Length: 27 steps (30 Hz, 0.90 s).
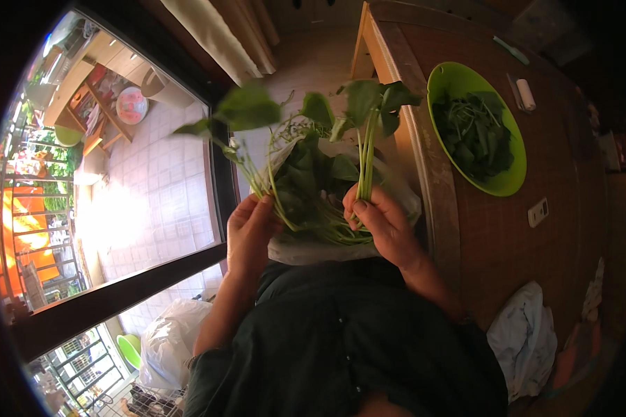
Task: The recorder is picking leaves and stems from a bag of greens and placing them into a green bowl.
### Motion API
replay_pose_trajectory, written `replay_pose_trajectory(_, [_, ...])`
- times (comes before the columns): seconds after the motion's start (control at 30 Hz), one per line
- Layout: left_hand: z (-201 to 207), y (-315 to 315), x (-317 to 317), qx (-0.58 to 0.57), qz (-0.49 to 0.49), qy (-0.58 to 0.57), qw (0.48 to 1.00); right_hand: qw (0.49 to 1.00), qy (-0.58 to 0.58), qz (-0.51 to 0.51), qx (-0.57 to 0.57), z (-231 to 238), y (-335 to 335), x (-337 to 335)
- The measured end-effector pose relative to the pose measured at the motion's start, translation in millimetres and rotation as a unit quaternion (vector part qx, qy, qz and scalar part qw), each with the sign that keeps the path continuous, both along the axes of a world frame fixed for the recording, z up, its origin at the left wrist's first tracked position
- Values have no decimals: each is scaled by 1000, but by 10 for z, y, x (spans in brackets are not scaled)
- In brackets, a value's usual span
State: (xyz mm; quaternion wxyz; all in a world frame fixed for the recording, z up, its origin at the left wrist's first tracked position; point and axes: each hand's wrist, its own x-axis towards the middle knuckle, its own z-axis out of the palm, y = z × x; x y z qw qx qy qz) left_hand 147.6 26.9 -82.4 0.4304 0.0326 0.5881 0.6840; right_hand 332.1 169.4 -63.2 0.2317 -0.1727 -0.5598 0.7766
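Left fingers (256, 207) pinched slender green leafy stems (254, 179); right fingers (370, 213) pinched upright leafy bunch (367, 154). Sorting step, apparently; next move called for light grip. Lime-green oval bowl (511, 178) sat at two o'clock.

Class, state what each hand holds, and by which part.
The left hand pinches leafy sprigs by their stems; the right hand grips a leafy bunch, also by its stems.

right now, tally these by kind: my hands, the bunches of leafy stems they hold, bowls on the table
Hands: 2 (left hand, right hand)
Bunches of leafy stems: 2 (left bunch, right bunch)
Green bowl: 1
Total: 5
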Motion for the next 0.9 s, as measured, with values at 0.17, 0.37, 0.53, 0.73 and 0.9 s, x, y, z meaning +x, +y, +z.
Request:
replay_pose_trajectory(0.17, [32, 38, 147, 8, -70, 0, 998, 991, -99, 77, 48, 84, -52, -71])
replay_pose_trajectory(0.37, [65, 58, 224, 18, -126, 43, 991, 970, -158, 97, 154, -43, -167, -149])
replay_pose_trajectory(0.53, [89, 56, 261, -2, -146, 74, 987, 951, -163, 76, 253, -101, -203, -177])
replay_pose_trajectory(0.73, [102, 85, 259, 11, -153, 82, 985, 956, -174, 58, 227, -186, -228, -164])
replay_pose_trajectory(0.9, [53, 71, 237, -7, -127, 49, 991, 981, -187, 34, 38, -156, -250, -127])
